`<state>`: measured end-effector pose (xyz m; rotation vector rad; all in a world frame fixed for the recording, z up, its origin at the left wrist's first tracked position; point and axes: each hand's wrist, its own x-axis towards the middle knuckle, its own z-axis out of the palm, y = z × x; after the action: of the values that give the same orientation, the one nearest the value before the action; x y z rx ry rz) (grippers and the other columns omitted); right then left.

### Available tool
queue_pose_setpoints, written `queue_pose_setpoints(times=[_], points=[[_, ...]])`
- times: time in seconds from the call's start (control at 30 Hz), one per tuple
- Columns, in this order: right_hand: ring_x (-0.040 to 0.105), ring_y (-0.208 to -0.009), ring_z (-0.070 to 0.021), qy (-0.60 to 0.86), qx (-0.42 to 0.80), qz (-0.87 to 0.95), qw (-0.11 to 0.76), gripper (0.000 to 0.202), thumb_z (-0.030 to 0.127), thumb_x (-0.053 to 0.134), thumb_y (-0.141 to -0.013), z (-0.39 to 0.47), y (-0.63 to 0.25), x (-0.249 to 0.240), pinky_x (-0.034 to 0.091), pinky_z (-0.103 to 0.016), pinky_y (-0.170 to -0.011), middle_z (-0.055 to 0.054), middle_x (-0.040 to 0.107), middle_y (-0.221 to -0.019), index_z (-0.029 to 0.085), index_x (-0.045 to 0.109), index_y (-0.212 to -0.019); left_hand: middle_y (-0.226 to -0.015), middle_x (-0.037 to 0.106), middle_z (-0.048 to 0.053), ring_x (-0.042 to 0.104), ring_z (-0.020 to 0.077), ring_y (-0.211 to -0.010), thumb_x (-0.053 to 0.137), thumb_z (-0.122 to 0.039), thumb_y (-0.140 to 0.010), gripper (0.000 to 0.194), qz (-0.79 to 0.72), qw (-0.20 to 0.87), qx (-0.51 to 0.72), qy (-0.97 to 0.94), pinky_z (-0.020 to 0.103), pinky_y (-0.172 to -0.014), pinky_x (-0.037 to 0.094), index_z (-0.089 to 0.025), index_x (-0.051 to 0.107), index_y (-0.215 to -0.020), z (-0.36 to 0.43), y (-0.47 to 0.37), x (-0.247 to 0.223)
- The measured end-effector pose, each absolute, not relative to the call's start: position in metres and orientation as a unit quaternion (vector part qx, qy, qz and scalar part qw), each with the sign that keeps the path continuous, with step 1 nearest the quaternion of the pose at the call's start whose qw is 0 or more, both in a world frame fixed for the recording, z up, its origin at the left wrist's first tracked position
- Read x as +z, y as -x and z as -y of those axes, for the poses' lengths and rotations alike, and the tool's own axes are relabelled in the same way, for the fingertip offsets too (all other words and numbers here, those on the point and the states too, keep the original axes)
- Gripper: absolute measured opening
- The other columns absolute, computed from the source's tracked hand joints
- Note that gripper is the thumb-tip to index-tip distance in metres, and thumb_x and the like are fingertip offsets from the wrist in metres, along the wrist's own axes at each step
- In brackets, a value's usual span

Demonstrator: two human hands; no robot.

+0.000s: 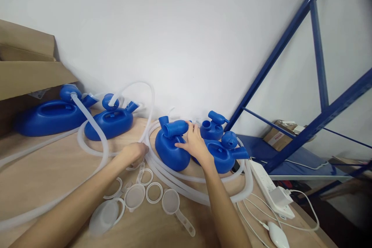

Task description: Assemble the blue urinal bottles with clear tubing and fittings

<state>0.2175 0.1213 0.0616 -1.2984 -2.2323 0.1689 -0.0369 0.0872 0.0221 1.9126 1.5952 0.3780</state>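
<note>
My right hand [195,142] rests on a blue plastic urinal bottle [171,153], its fingers over the thick blue spout piece [176,128] at the top and its thumb lower down. The bottle is tilted on the wooden table. To the left, my left hand [138,153] is closed beside the coiled translucent hose [157,162]; its fingertips are turned away, so what they hold is hidden. Below it lie several loose translucent caps with straps, among them a round cap [171,201], and a white ring [154,193].
More blue bottles stand at left [55,118], centre left [112,124] and right [217,157], some with hoses attached. A cardboard box [29,73] is at the far left. A white power strip [270,190] with cables and a blue metal rack [279,58] are at the right.
</note>
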Motion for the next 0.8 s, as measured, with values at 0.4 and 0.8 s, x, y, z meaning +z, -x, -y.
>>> queue_pose_setpoints(times=[0.4,0.8], points=[[0.042,-0.142,-0.0406,0.366,-0.057,0.875,0.312,0.074,0.034,0.075,-0.089,-0.133,-0.216,0.057,0.036,-0.065,-0.119,-0.019,0.048,-0.146,0.024,0.042,-0.155,-0.080,0.076,0.005,0.070,0.0204,-0.079,0.080,-0.057,-0.072,0.042,-0.534,0.358,0.438,-0.628,0.031,-0.074,0.053,-0.019,0.069,-0.087,-0.079,0.062,0.094],[0.053,-0.135,-0.0328,0.339,0.014,0.866,0.367,0.061,0.044,0.070,-0.095,-0.145,-0.220,0.049,0.046,-0.052,-0.116,-0.013,0.055,-0.143,0.028,0.049,-0.151,-0.080,0.072,0.005,0.069,0.0228,-0.084,0.094,-0.058,-0.056,0.071,-0.462,0.406,0.593,-0.519,0.040,-0.087,0.054,-0.014,0.073,-0.107,-0.089,0.017,0.060]])
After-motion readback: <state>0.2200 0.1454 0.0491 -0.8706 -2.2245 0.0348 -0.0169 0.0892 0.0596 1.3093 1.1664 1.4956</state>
